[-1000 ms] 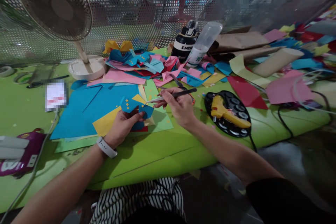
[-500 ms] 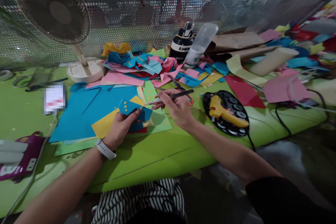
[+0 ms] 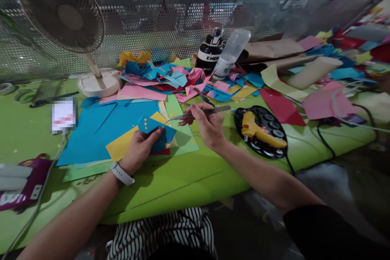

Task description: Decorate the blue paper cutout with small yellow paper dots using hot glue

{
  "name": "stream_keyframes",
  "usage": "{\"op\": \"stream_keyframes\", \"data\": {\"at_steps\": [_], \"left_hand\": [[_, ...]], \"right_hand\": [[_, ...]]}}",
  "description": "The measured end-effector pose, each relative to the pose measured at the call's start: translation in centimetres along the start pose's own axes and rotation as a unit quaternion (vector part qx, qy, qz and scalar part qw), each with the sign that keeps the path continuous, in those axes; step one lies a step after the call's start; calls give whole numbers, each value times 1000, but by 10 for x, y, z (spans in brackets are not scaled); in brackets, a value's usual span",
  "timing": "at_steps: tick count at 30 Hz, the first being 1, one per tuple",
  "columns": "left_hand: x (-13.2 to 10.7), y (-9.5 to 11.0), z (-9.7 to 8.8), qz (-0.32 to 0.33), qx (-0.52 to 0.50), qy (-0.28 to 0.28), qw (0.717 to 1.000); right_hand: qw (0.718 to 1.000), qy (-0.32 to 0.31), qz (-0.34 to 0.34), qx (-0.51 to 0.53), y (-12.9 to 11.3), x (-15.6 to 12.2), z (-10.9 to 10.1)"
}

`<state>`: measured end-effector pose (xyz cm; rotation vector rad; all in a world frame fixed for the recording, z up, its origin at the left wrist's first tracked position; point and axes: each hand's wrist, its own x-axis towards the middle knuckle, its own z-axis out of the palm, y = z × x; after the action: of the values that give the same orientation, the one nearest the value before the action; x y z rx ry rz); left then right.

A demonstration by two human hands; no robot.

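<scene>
My left hand (image 3: 141, 146) is closed on a folded blue paper piece (image 3: 166, 133) that carries small yellow squares. Its thumb presses on the paper's face. My right hand (image 3: 209, 124) pinches a pair of tweezers (image 3: 217, 109), whose tips point left toward the blue piece and stop just short of its edge. Whether the tips hold anything is too small to tell. Beneath the left hand lie a yellow sheet (image 3: 120, 144), a large blue sheet (image 3: 91, 130) and a light green sheet (image 3: 185, 140) with tiny yellow bits on it.
A yellow glue gun (image 3: 262, 132) rests on a black palette tray (image 3: 240, 140) at right. Behind are heaped paper scraps (image 3: 170, 77), a black bottle (image 3: 209, 55) and an upside-down clear bottle (image 3: 233, 50). A fan (image 3: 99, 83) and a phone (image 3: 63, 114) stand at left.
My right hand has drawn slightly right with the tweezers, and their tips have come away from the blue paper piece. My left hand keeps its hold and has hardly moved.
</scene>
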<state>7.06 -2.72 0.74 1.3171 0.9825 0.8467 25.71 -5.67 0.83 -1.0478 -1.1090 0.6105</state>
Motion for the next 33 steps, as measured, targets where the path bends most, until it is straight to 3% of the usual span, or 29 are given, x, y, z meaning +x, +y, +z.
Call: {"op": "stream_keyframes", "data": {"at_steps": [3, 8, 11, 14, 20, 27, 33], "left_hand": [[1, -1, -1, 8, 7, 8, 1000], [2, -3, -1, 11, -5, 19, 1000], [1, -2, -1, 20, 6, 25, 999], [1, -2, 0, 31, 0, 29, 999], [2, -7, -2, 51, -35, 18, 998], [0, -1, -3, 73, 28, 53, 996], [3, -1, -4, 76, 29, 47, 996]], "right_hand": [[1000, -13, -5, 6, 3, -1, 1], [987, -140, -48, -64, 5, -4, 4], [974, -159, -109, -122, 7, -5, 4], [968, -182, -116, -126, 10, -4, 3], [971, -188, -85, -119, 12, -5, 3], [964, -207, -124, -111, 12, -9, 6], [965, -205, -118, -113, 15, -8, 7]]}}
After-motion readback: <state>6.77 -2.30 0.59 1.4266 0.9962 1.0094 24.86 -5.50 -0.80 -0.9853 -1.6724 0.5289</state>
